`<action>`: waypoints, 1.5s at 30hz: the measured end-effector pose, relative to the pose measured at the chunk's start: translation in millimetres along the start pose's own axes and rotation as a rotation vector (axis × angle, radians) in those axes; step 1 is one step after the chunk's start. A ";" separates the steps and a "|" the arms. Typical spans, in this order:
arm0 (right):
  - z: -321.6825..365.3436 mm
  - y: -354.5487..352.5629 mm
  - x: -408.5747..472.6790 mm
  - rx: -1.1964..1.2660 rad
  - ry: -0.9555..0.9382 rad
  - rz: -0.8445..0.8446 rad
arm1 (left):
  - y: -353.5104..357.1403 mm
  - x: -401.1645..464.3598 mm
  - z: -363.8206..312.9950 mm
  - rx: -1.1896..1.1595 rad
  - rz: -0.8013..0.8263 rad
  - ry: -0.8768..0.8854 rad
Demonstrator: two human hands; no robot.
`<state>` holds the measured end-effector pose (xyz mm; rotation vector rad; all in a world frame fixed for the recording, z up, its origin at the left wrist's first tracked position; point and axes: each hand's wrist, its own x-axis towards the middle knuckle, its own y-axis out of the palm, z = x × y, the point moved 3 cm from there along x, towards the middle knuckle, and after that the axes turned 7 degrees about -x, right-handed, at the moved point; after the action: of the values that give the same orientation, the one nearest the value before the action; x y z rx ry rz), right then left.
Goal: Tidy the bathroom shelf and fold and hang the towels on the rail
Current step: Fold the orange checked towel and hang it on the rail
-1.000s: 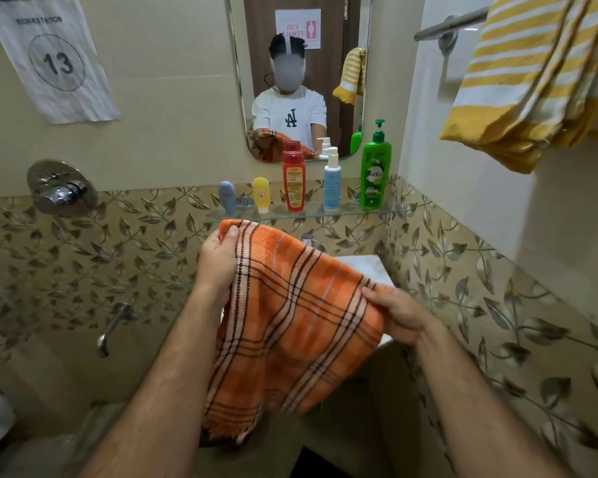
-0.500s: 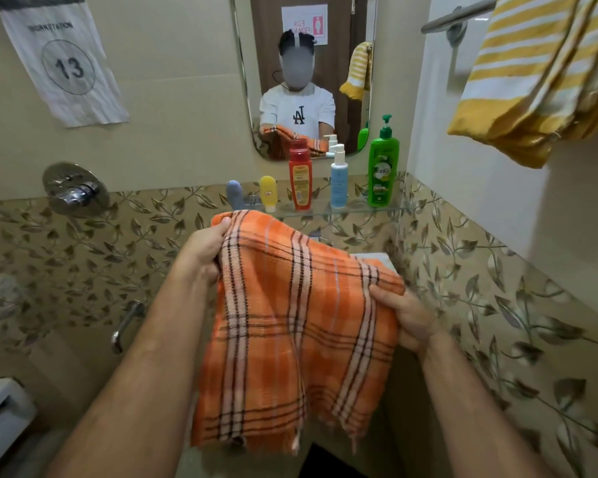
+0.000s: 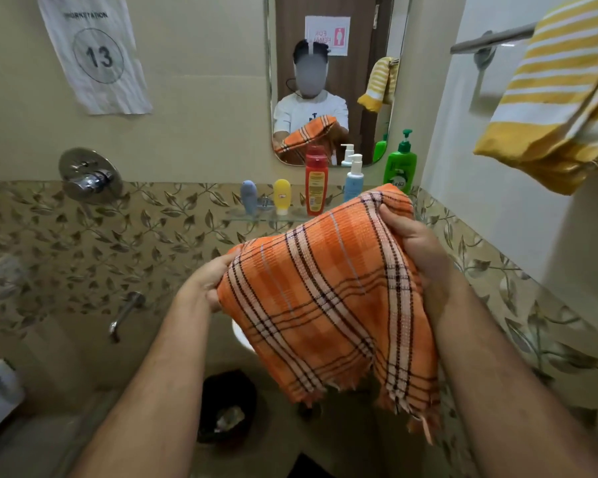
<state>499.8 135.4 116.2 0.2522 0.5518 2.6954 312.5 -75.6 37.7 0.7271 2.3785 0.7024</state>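
An orange plaid towel, folded, hangs between my hands in front of the glass shelf. My left hand grips its lower left edge. My right hand grips its upper right corner, higher than the left. The towel's fringed ends dangle below. A yellow striped towel hangs folded over the metal rail at the upper right. On the shelf stand a grey-blue tube, a yellow tube, a red bottle, a light blue pump bottle and a green pump bottle.
A mirror above the shelf reflects me and the towel. A shower valve and a spout are on the left wall. A paper sign numbered 13 hangs upper left. A black bin stands on the floor below.
My right hand has risen and my left hand has dropped, tilting the orange towel. The towel has shifted right and now covers the bottom of the green bottle.
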 end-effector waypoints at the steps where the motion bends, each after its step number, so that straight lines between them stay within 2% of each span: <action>1: 2.2 4.7 1.7 0.023 0.000 -0.013 | -0.4 2.2 6.1 -0.082 0.033 -0.009; 4: 9.0 19.5 4.4 0.103 0.007 -0.023 | -8.5 14.3 34.2 -0.208 0.014 0.018; 7: 12.7 30.1 7.7 0.165 -0.004 -0.017 | -15.6 16.6 79.8 -0.156 0.034 0.026; 9: 13.7 32.6 9.6 0.182 -0.020 -0.014 | -21.6 12.1 94.7 -0.074 -0.008 0.059; 12: 13.7 26.3 13.4 0.197 -0.042 -0.023 | -50.6 39.0 99.3 -0.143 0.030 0.147; 14: 13.7 15.0 16.5 0.200 -0.064 -0.040 | -58.9 57.3 98.8 -0.273 0.174 0.117; 15: 14.8 8.8 17.1 0.194 -0.073 -0.043 | -43.9 37.6 95.8 -0.207 0.262 0.130; 17: 15.9 -6.4 18.9 0.160 -0.069 -0.072 | -11.3 8.8 81.4 -0.133 0.427 0.049; 19: 15.1 -23.3 21.1 0.106 -0.027 -0.112 | 2.6 -1.5 67.7 0.060 0.518 0.084; 22: 12.1 -48.8 26.9 -0.001 0.064 -0.159 | 4.1 6.6 47.0 0.251 0.474 0.159; 25: 9.6 -77.2 28.0 -0.094 0.164 -0.183 | 14.6 7.4 29.9 0.264 0.392 0.239; 29: -20.4 -110.6 14.6 0.040 0.300 -0.011 | 37.3 5.0 19.6 0.258 0.290 0.314; 31: -54.0 -116.9 3.0 -0.110 0.413 0.050 | 42.9 5.2 17.1 0.322 0.258 0.325; 32: -68.7 -120.8 0.5 -0.195 0.440 0.024 | 42.7 6.6 16.9 0.351 0.247 0.319; 33: -78.1 -126.1 0.6 -0.234 0.422 -0.043 | 39.8 7.7 16.5 0.378 0.236 0.307; 36: -69.7 -134.3 4.0 -0.215 0.200 -0.239 | 26.3 8.7 11.0 0.493 0.251 0.239; 40: -33.4 -117.5 -2.9 -0.378 -0.007 -0.164 | 10.6 7.3 -8.1 0.735 0.253 0.128; 42: -25.1 -111.8 -2.7 -0.556 -0.090 -0.156 | 6.0 12.7 -16.4 0.865 0.164 0.126; 45: -16.8 -103.6 0.8 -0.797 -0.236 -0.249 | 6.1 16.2 -22.5 0.909 0.015 0.162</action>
<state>528.6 218.2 58.6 0.2460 -0.5265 2.3700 289.0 -68.2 52.0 1.0584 2.8096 -0.3964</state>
